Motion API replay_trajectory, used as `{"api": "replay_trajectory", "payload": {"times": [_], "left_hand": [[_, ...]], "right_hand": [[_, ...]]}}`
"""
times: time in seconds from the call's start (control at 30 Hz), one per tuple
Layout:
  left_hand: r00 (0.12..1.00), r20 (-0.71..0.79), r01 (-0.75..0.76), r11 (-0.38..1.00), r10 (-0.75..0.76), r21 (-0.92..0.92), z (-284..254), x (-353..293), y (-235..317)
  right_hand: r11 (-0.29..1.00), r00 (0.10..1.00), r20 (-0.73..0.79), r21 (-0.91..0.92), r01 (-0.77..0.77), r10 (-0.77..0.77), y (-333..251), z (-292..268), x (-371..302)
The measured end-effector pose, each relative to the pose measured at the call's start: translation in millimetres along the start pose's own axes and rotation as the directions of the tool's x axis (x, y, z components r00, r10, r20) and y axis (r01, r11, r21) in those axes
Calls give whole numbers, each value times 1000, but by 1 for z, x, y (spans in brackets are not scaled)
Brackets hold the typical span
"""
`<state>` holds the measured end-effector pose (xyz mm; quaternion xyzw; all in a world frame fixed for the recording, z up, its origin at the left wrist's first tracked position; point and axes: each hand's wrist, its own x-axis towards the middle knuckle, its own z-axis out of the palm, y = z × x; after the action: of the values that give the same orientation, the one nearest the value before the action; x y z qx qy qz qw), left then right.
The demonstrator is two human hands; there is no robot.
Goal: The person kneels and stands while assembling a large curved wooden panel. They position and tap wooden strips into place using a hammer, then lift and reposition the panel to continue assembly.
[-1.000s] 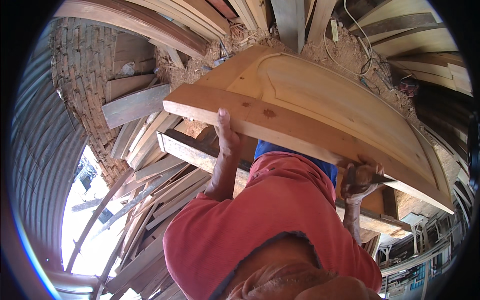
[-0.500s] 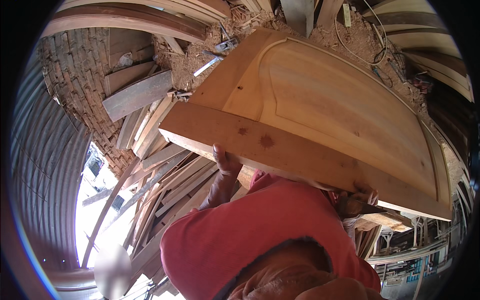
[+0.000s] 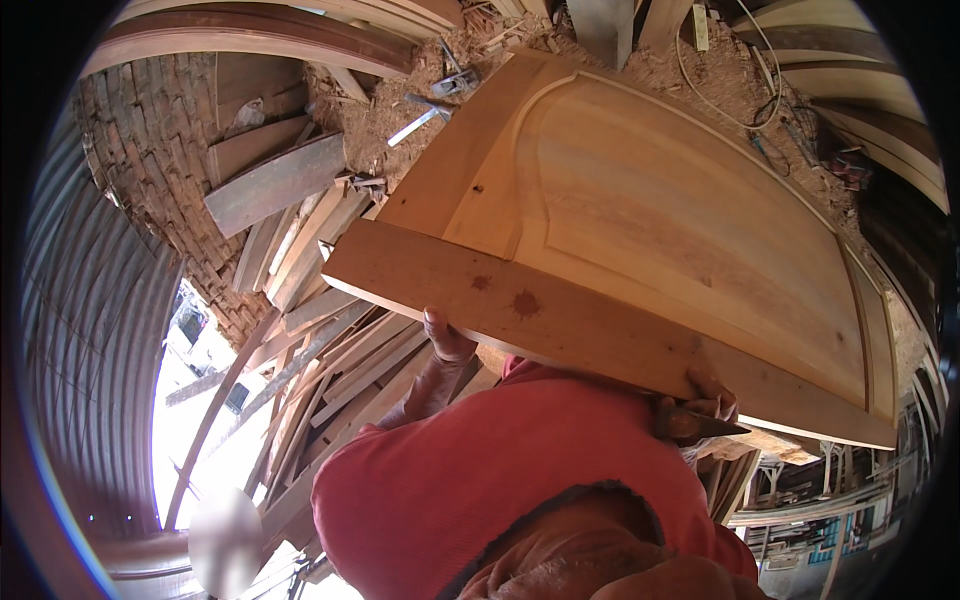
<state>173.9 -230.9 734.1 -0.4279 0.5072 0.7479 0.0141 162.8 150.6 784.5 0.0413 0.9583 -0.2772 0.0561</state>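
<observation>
A large wooden panel door (image 3: 690, 210) with a raised, curved moulding lies tilted in front of me, its thick near rail towards my body. My left hand (image 3: 452, 340) grips the rail's lower edge towards the left, thumb up against the wood. Further right, my right hand (image 3: 712, 396) has its fingers curled at the same edge. It also holds a dark brown pointed tool (image 3: 695, 424), tip to the right; its exact kind is unclear. The undersides of both hands are partly hidden.
Stacked boards (image 3: 350, 370) lie at the left, beside a brick wall (image 3: 160, 150) and corrugated metal sheeting (image 3: 90, 350). Hand tools (image 3: 430, 112) rest on wood shavings beyond the door's far left corner. A pale cable (image 3: 690, 80) loops at the far right, near curved timbers (image 3: 840, 75).
The door's near rail has shifted slightly, its left end a little right and its right part a little left and lower. My right hand has moved left with the pointed tool; my left hand dropped slightly.
</observation>
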Motion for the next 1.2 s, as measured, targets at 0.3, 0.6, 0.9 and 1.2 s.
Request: {"api": "replay_trajectory", "payload": {"times": [0.3,0.6,0.9,1.2], "left_hand": [[1000,4,9,1000,-9,24,-4,-3,1],[998,-45,34,999,-33,26,5,-6,9],[996,-89,9,1000,-8,22,14,-5,8],[995,-77,-59,992,68,114,4,-6,-1]], "right_hand": [[1000,999,35,-11,9,-8,1,0,-2],[1000,999,46,-15,-12,13,1,-1,-2],[1000,999,41,-15,-7,8,1,1,-4],[1000,1000,21,-20,5,-5,0,3,-7]]}}
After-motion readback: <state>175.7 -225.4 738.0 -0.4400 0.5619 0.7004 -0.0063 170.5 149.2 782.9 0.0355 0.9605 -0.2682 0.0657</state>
